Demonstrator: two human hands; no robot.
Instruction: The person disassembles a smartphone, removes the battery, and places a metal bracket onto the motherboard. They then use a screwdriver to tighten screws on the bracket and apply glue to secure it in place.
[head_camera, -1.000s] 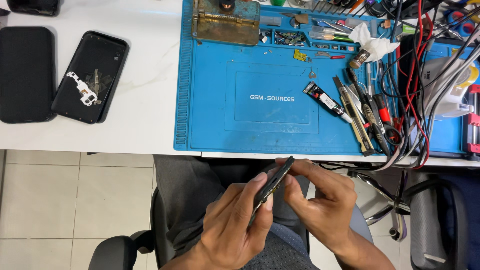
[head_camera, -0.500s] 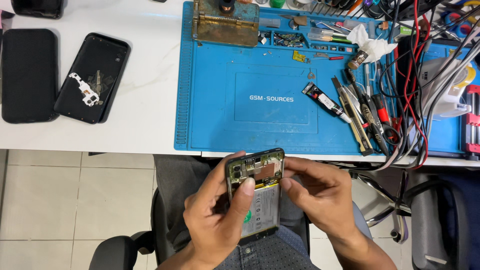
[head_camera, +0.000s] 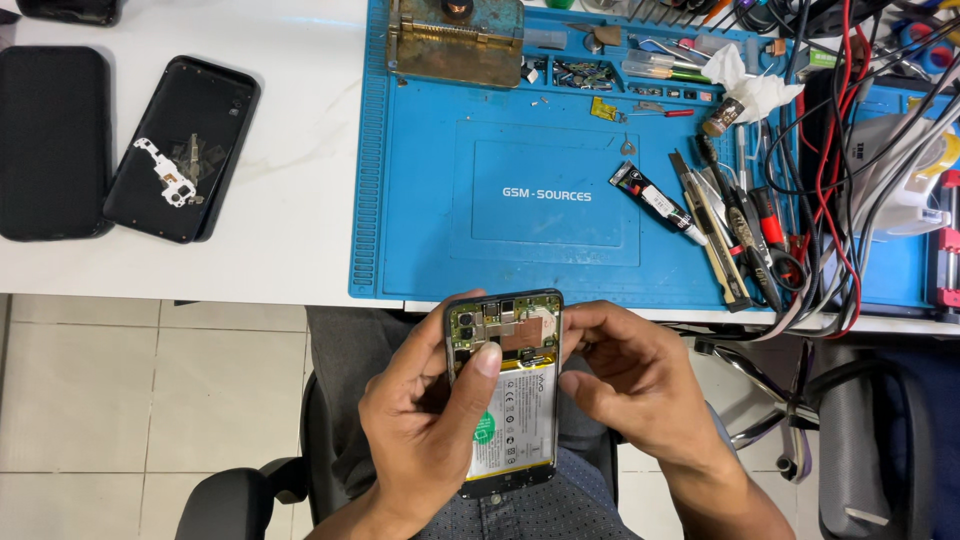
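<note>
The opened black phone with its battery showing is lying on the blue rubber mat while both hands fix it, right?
Not quite. The opened black phone with its battery showing is not lying on the blue rubber mat. The head view shows it held in the air over the lap, below the table edge, gripped by the left hand and the right hand.

I hold the opened phone (head_camera: 505, 390) upright over my lap, back cover off (circuit board above, white battery below), just below the table edge.
</note>
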